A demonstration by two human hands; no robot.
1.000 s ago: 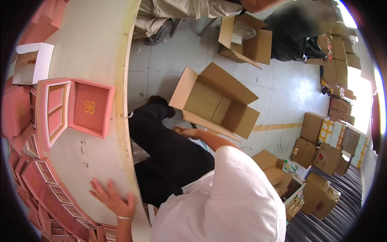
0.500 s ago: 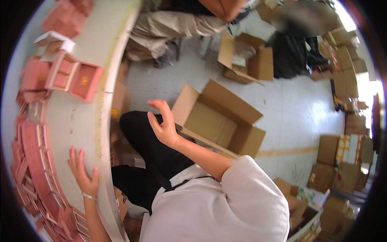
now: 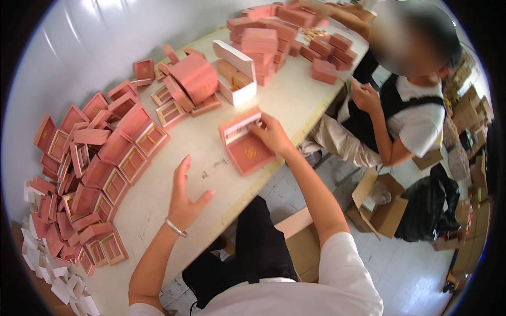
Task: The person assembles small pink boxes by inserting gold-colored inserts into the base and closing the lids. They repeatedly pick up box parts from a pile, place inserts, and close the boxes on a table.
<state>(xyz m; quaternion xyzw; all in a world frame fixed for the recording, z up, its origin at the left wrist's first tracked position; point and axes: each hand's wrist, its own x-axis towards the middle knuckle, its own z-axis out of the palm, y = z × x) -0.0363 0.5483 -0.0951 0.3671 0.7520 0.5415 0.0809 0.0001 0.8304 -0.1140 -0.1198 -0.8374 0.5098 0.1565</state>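
An open pink jewellery box (image 3: 251, 156) lies on the table in front of me, its inner face marked with a small gold emblem. My right hand (image 3: 273, 136) grips it at the right side, fingers closed at the edge of its pale inner part; the fingertips are partly hidden there. To the left of this box, my left hand (image 3: 187, 203) hovers over the table with fingers apart and nothing in it. A bracelet circles my left wrist. Behind the box stands an open white carton (image 3: 240, 79) with a tan insert.
Many open pink boxes (image 3: 105, 174) are heaped along the table's left side, with white cartons (image 3: 58, 279) at the near left. Closed pink boxes (image 3: 261, 42) are stacked at the back. A co-worker (image 3: 416, 105) sits at the right. An open cardboard box (image 3: 377, 200) stands on the floor.
My view has swung from the floor toward the table. My right hand, earlier raised and empty above my lap, now holds the pink box. The left hand remains open over the table.
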